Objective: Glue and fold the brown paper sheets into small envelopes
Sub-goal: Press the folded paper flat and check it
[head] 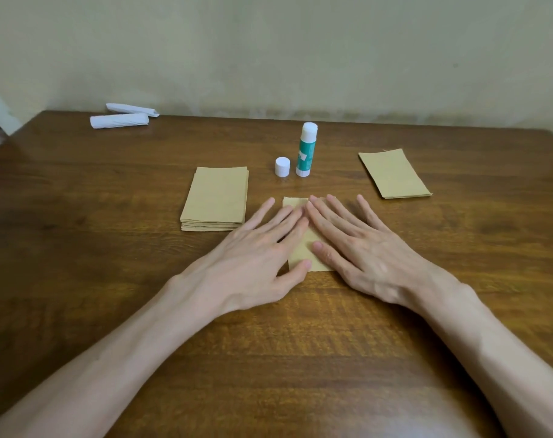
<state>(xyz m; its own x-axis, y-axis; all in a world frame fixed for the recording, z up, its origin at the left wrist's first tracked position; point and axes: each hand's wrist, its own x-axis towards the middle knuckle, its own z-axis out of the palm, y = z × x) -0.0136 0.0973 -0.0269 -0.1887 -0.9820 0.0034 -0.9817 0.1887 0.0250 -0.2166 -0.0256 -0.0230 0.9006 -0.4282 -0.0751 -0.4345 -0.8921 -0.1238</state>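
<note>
In work: one folded brown sheet (303,248), centre of counter (110,248), pressed flat under left hand (256,251) and right hand (362,248); fingers (344,213) straight, gripping nothing. Glue stick (306,150) stands uncapped behind it. Left stack (216,197) probably pending; thin right pile (393,173) probably finished.

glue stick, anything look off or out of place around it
Only a small thing: the glue stick stands upright and uncapped, its white cap standing apart just left of it, so the glue may dry. Nothing else stands out.

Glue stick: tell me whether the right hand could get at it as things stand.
Probably yes. The right hand lies flat on the folded paper, holding nothing, and the glue stick stands upright and uncapped beyond its fingertips. Only bare table lies between; the cap stands aside.
</note>
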